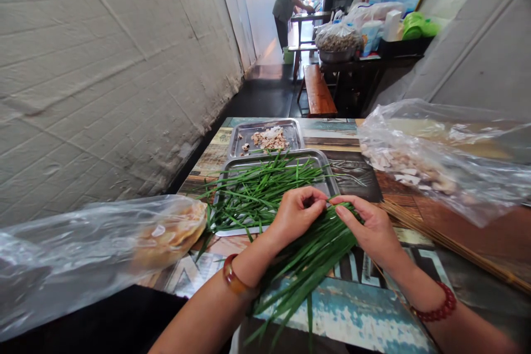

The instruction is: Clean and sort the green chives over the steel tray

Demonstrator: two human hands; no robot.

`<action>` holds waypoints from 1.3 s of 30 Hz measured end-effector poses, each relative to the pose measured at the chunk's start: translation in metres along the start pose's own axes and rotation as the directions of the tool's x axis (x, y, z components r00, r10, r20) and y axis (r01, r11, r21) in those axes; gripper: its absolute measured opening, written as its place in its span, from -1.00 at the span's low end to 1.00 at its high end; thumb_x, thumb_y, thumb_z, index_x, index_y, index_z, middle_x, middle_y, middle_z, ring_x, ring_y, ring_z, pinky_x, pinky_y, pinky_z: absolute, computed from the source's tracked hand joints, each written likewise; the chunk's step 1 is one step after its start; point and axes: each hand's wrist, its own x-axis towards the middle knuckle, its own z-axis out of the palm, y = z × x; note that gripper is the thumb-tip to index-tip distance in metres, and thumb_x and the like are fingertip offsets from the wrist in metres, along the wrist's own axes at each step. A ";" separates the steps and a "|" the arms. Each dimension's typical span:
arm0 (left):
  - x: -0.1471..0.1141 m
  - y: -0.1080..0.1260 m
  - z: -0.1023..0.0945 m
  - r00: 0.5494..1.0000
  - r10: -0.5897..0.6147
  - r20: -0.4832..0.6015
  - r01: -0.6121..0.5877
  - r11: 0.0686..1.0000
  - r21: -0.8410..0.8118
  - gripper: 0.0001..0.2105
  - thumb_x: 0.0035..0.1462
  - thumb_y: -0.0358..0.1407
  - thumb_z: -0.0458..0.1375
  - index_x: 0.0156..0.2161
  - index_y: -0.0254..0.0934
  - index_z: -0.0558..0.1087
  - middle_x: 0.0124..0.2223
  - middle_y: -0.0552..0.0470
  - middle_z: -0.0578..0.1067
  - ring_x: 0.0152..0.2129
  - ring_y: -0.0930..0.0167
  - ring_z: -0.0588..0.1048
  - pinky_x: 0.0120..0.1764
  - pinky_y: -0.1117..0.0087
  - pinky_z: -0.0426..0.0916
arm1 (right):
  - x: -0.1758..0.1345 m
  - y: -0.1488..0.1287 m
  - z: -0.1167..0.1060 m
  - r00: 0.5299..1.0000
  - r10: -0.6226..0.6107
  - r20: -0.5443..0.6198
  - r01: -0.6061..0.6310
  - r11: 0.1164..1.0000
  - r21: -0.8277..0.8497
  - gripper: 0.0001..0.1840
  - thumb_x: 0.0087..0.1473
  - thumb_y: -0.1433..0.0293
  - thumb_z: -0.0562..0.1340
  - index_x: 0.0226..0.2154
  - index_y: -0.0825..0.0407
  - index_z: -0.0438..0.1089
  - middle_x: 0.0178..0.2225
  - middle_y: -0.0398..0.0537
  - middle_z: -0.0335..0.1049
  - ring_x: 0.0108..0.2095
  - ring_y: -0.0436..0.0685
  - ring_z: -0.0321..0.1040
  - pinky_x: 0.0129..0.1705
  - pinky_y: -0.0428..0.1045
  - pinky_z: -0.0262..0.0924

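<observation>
A bunch of green chives hangs over the near side of the table, its far ends between my two hands. My left hand is closed, thumb and forefinger pinched at the ends of the bunch. On the other side my right hand is closed too, pinching the same ends, its fingertips almost touching my left hand's. A thin stick seems to run below my right hand, partly hidden. Beyond my hands, loose chives fill a metal tray, with some ends over its rim.
A second tray holds pale chopped pieces. Clear plastic bags lie left and right. Thin sticks lie at the right. Behind are a wooden bench, a loaded side table and a person.
</observation>
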 end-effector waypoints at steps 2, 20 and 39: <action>0.000 -0.001 0.000 1.000 0.004 -0.001 -0.004 1.000 -0.003 -0.87 0.04 -0.38 0.13 -0.37 -0.39 0.52 -0.46 0.02 0.52 -0.52 0.49 0.42 -0.40 0.52 0.30 | 0.000 -0.001 0.000 1.000 -0.004 -0.002 0.004 1.000 0.000 -0.74 0.15 0.22 0.17 -0.24 0.00 0.48 -0.30 -0.04 0.54 -0.32 0.13 0.46 -0.26 0.00 0.32; -0.002 0.000 0.001 0.986 0.163 -0.037 -0.155 0.975 0.157 -0.86 0.06 -0.43 0.13 -0.39 -0.36 0.55 -0.44 0.02 0.55 -0.50 0.48 0.46 -0.38 0.52 0.30 | 0.001 -0.003 0.001 0.999 -0.023 -0.024 0.022 0.999 -0.034 -0.76 0.14 0.23 0.16 -0.27 0.00 0.47 -0.32 -0.06 0.53 -0.31 0.13 0.46 -0.25 -0.01 0.30; -0.004 0.000 -0.005 0.990 0.144 -0.006 -0.141 0.973 0.182 -0.85 0.10 -0.44 0.12 -0.34 -0.36 0.56 -0.38 0.01 0.59 -0.43 0.44 0.52 -0.33 0.51 0.33 | -0.001 0.003 0.003 0.999 -0.014 -0.045 0.017 0.997 0.080 -0.72 0.15 0.25 0.20 -0.09 -0.04 0.38 -0.28 -0.08 0.49 -0.33 0.08 0.45 -0.27 -0.03 0.34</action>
